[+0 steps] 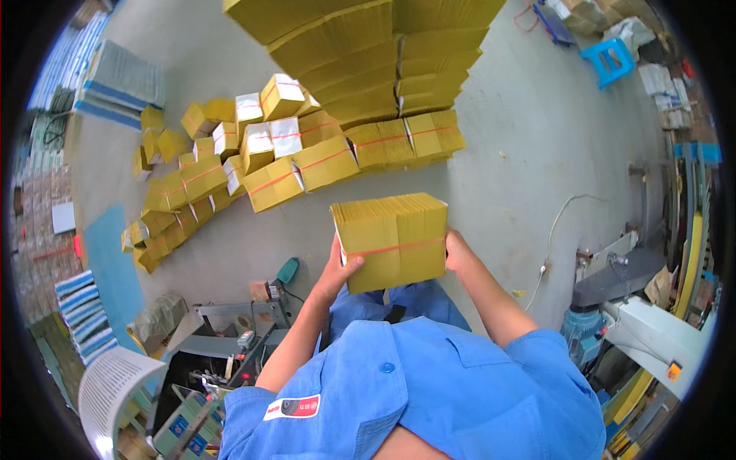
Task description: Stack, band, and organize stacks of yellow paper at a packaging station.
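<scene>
Gripping a yellow bundle (397, 268) endwise: fingers of left hand (336, 270) and right hand (455, 250). Should its red band (383, 250) slip, sheets (389, 208) could spill.

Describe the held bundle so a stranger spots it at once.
Start at the big yellow stack, top centre. Below it, past the floor bundles, is a red-banded yellow bundle. Unlike its neighbours, it is held between the left hand and the right hand.
</scene>
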A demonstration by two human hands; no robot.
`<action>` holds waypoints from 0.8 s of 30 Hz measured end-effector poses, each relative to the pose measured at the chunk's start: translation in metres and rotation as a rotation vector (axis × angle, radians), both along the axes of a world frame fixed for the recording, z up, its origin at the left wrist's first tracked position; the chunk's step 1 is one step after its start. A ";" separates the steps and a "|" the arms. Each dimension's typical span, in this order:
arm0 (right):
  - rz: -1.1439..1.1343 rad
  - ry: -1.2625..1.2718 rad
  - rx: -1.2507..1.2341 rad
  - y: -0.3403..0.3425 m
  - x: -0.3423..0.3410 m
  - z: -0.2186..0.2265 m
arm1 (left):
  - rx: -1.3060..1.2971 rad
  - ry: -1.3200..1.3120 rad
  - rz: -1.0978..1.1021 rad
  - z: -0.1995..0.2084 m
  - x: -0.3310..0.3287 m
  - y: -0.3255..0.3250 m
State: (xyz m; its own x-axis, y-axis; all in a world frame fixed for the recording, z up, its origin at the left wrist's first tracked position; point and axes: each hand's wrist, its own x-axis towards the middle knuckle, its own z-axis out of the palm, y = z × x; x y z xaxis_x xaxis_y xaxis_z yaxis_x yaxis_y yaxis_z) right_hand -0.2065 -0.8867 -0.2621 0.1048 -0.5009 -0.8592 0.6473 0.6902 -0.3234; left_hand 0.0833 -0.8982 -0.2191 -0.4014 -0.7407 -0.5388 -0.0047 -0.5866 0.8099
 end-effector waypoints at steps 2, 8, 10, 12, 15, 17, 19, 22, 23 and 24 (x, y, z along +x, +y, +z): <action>-0.016 0.022 0.027 -0.024 -0.010 -0.012 | 0.069 0.002 -0.008 -0.001 -0.015 -0.032; 0.014 0.055 0.031 -0.104 -0.037 -0.065 | 0.136 0.029 0.003 -0.069 -0.047 -0.112; 0.065 0.057 0.032 -0.146 -0.044 -0.095 | 0.145 -0.005 0.029 -0.107 -0.056 -0.139; 0.123 0.058 0.083 -0.190 -0.042 -0.111 | 0.168 -0.043 0.054 -0.138 -0.057 -0.158; 0.149 0.086 0.023 -0.245 -0.051 -0.155 | 0.132 -0.022 0.138 -0.171 -0.071 -0.203; 0.193 0.082 0.015 -0.272 -0.053 -0.182 | 0.246 0.035 0.240 -0.193 -0.072 -0.225; 0.236 0.066 -0.003 -0.296 -0.045 -0.210 | 0.245 -0.015 0.224 -0.226 -0.057 -0.238; 0.307 0.168 0.102 -0.318 -0.044 -0.261 | 0.299 -0.200 0.162 -0.253 -0.063 -0.270; 0.311 0.268 0.100 -0.322 -0.049 -0.275 | 0.355 -0.351 0.128 -0.258 -0.072 -0.279; 0.314 0.369 0.096 -0.326 -0.055 -0.288 | 0.360 -0.342 0.131 -0.261 -0.081 -0.286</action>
State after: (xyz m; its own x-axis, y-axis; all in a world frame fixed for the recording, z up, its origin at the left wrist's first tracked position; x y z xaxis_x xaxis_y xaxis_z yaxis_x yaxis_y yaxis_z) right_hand -0.2617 -1.2131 -0.5502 -0.0817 -0.4109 -0.9080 0.2577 0.8713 -0.4176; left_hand 0.0020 -1.1843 -0.4801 -0.0737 -0.5161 -0.8533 -0.1417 -0.8416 0.5213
